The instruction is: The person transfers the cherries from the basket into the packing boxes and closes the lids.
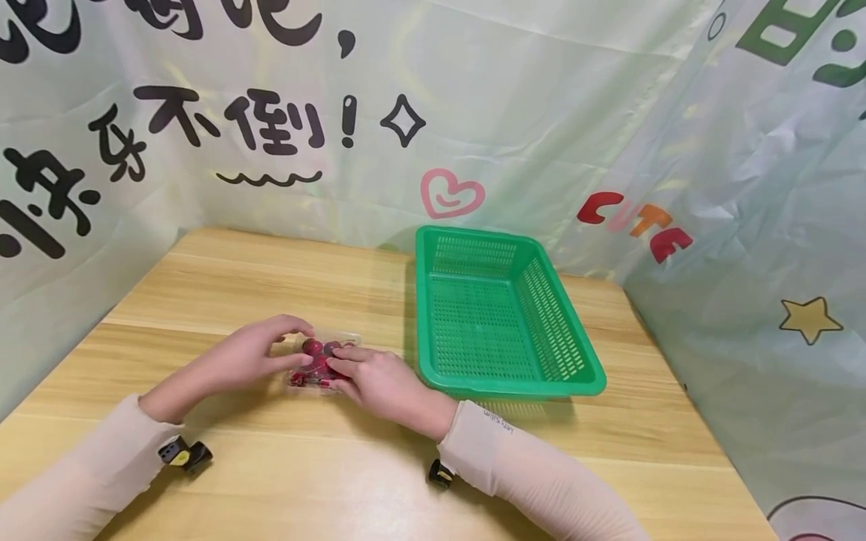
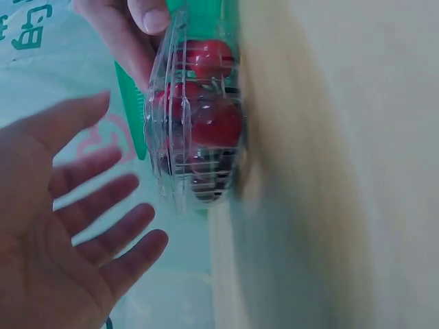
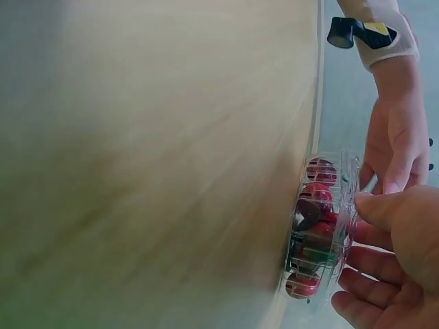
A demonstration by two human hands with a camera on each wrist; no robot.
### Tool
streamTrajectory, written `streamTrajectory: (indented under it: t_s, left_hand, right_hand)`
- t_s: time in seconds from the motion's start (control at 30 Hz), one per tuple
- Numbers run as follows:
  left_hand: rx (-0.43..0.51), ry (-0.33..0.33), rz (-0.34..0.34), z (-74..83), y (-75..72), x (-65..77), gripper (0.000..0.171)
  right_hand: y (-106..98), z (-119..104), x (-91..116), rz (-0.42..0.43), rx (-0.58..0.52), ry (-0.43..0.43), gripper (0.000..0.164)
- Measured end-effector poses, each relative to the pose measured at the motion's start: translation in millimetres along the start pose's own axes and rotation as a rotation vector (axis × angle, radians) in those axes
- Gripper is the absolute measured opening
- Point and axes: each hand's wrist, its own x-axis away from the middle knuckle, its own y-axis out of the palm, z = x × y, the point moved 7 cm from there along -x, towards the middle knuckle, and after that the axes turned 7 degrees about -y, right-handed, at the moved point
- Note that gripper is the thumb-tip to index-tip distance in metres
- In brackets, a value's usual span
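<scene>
A clear plastic clamshell box (image 1: 318, 364) of round red and dark fruits lies flat on the wooden table, left of the basket. My right hand (image 1: 387, 383) lies over its right part, fingertips touching the lid. In the right wrist view the right thumb and fingers (image 3: 374, 288) extend along the lid, fairly straight. At the box's left side is my left hand (image 1: 250, 352), its fingers loosely spread. The left wrist view shows that hand (image 2: 68, 212) apart from the box (image 2: 195, 116), with nothing in its grasp. Part of the lid is hidden under the right hand.
A green rectangular basket (image 1: 424, 330) with perforated walls stands right of the box, near the right forearm. Printed cloth (image 1: 528, 135) hangs behind the wooden table (image 1: 284, 481) and along its sides. Small black cameras (image 1: 186, 455) are worn at both wrists.
</scene>
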Motion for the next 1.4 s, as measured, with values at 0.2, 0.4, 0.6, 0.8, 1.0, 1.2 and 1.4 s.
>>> streamTrajectory:
  t_s: [0.2, 0.4, 0.6, 0.8, 1.0, 1.2, 1.4]
  left_hand:
    - [0.163, -0.160, -0.015, -17.0, -7.1, 13.3, 0.043]
    - [0.433, -0.343, -0.103, -34.8, 2.5, 28.2, 0.054]
    - [0.654, -0.480, -0.219, -45.6, 21.4, 44.8, 0.066]
    - [0.839, -0.508, -0.301, -46.7, 31.4, 50.1, 0.062]
    - [0.944, -0.470, -0.355, -41.8, 37.3, 49.6, 0.046]
    - [0.974, -0.459, -0.361, -43.2, 41.4, 48.1, 0.038]
    - [1.012, -0.450, -0.380, -44.0, 41.2, 48.0, 0.034]
  right_hand:
    - [-0.7, 0.9, 0.0, 0.003, -0.001, 0.007, 0.038]
    - [-0.2, -0.2, 0.3, 0.001, 0.019, 0.002, 0.037]
    - [0.1, -1.6, 0.3, -0.008, 0.029, -0.001, 0.037]
    - [0.3, -1.2, 0.3, -0.013, 0.032, 0.008, 0.038]
    - [-0.4, -1.0, -0.8, -0.016, 0.043, 0.017, 0.039]
    - [-2.6, -2.9, -3.2, -0.029, 0.076, 0.011, 0.037]
    - [-2.9, -5.8, -9.9, -0.026, 0.069, 0.004, 0.035]
